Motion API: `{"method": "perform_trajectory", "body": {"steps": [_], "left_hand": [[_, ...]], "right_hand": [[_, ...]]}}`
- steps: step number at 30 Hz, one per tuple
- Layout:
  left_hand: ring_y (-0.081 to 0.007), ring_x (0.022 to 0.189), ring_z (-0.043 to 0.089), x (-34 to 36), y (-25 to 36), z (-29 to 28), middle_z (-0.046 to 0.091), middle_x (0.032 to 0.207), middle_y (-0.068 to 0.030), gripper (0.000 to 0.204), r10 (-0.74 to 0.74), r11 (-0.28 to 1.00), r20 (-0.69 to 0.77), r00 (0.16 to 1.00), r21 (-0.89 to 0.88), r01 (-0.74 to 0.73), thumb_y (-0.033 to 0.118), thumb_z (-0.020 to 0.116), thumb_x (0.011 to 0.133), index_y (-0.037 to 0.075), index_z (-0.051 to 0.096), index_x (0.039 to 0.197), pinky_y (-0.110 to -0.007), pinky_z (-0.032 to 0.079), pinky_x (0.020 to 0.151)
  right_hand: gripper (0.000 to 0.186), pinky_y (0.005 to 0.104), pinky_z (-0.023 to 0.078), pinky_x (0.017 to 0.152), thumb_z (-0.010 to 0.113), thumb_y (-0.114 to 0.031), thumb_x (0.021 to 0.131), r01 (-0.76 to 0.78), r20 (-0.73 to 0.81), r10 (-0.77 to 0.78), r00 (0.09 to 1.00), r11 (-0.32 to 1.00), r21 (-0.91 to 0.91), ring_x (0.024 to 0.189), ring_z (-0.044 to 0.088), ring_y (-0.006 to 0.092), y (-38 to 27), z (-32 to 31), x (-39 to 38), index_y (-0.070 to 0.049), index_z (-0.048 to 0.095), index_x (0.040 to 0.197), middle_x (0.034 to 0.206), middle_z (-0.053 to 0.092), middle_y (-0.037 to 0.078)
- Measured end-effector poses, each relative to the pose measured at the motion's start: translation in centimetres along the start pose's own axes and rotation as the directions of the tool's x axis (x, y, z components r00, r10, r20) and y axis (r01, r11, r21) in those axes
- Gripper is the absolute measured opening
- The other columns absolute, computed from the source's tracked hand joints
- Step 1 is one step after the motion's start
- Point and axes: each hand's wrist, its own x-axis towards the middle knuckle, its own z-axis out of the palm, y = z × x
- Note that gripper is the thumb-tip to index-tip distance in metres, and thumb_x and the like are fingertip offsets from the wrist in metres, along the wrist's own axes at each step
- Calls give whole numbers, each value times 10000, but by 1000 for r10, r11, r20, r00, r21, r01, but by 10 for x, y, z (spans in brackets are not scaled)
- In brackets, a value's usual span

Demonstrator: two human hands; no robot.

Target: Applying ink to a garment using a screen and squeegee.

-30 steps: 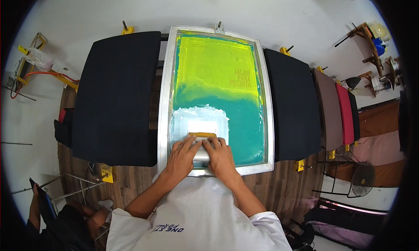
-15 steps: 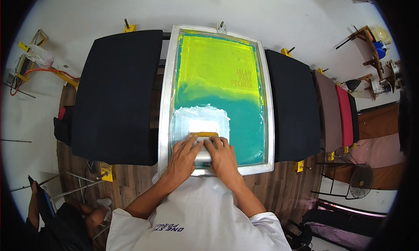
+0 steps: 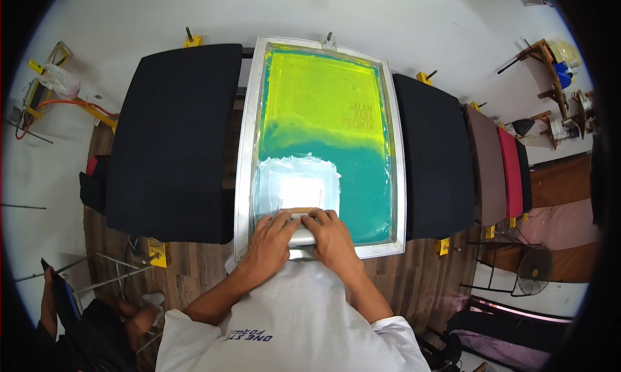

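Left hand (image 3: 266, 246) and right hand (image 3: 328, 241) have fingers (image 3: 283, 221) curled tight on the squeegee (image 3: 301, 235), near the close edge of the frame (image 3: 399, 191); open screen (image 3: 364, 194) stretches ahead and rightward.

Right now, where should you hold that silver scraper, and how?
Probably hold the silver scraper by its metal body, from the near side, one grip toward each end. It lies crosswise by the frame's near edge, with its amber strip on the far side. The left grip and right grip share it.
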Motion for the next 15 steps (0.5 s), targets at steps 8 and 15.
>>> {"method": "perform_trajectory", "body": {"steps": [8,15], "left_hand": [[-345,1378,429,-9,-3,6,503,1420,-212,665,4,1000,-13,1000,2,-4,-142,600,683,-10,565,1334,-457,298,1145],[-370,1357,450,-11,1,9,516,1395,-236,541,-9,999,-94,996,-35,6,-118,533,786,-15,581,1314,-490,317,1130]], "right_hand": [[652,451,498,916,697,75,609,-11,-63,10,998,1000,-1,1153,529,376,-2,13,-8,-39,607,1245,1268,575,140],[522,468,514,843,685,47,694,2,-205,-14,979,998,-59,1144,545,379,-7,19,-10,-37,636,1207,1253,588,147]]}}
